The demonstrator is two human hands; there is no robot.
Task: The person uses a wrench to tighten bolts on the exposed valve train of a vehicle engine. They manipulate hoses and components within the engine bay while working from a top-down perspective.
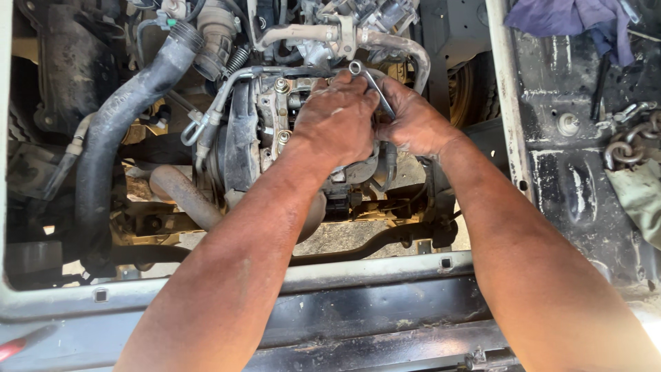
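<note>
Both my hands reach down into an open engine bay. My left hand [336, 118] lies over the top of a metal engine part [275, 117] with bolts, fingers curled near a silver ring wrench [368, 80]. My right hand [413, 124] is closed around the lower shaft of that wrench, whose ring end sticks up above my fingers. The two hands touch each other. What the wrench's lower end sits on is hidden behind my hands.
A thick black rubber hose [113, 131] curves down the left side. A metal pipe [406, 48] arches behind the hands. On the dirty panel at right lie a purple rag [578, 21], a chain [630, 141] and a bolt [568, 124]. A grey frame rail [385, 272] crosses the front.
</note>
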